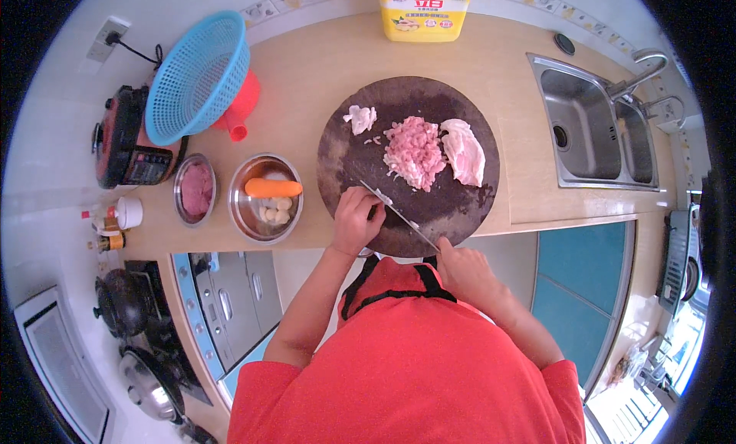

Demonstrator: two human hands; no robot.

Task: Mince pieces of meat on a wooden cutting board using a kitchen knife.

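Observation:
My right hand point(468, 271) grips the handle of a kitchen knife point(409, 222) at the near edge of a round, dark wooden chopping board point(351, 151). The blade points up and left across the board, with pale scraps of meat on it. Close beside the tip, my left hand point(357, 221) has bent fingers at the blade; whether they pinch anything is unclear. Beyond the knife lies a heap of chopped raw pink meat point(415, 152). A whole pale piece of raw meat point(463, 152) rests to its right, and a small whitish scrap point(361, 119) to its left.
Left of the board, a steel bowl point(234, 214) holds a peeled carrot point(273, 188) and pale cloves; a smaller bowl point(179, 211) contains raw meat. Behind stand a blue colander point(195, 76) and an electric cooker point(138, 139). A yellow jug point(424, 13) is at the back, a sink point(581, 122) at right.

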